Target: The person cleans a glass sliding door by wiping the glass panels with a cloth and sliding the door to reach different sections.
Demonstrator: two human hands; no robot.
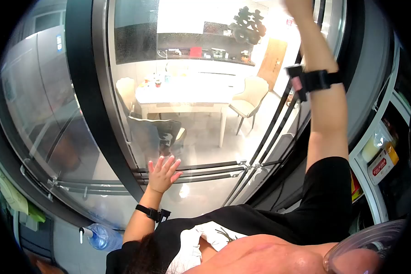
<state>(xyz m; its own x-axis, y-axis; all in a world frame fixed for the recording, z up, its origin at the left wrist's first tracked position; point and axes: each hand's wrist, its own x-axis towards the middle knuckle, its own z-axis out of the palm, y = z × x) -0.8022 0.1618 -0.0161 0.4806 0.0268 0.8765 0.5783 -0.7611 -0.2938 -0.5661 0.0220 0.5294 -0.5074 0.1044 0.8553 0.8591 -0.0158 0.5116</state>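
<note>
My left hand (163, 174) is up in front of a glass door panel (201, 157), fingers spread and nothing in them. It appears flat against the glass, near the dark horizontal bars (198, 171) low on the panel; contact is hard to confirm. My right arm stretches up along the right side of the panel. Only part of my right hand (299, 8) shows at the top edge, where its fingers are cut off and washed out by glare, so what it touches is hidden. Dark straps with small devices are on both forearms.
Beyond the glass stand a white table (182, 108) and a beige chair (249, 102). A dark door frame (93, 82) runs down the left. A blue water bottle (105, 237) is on the floor at lower left. Shelves (374, 182) with packages are at right.
</note>
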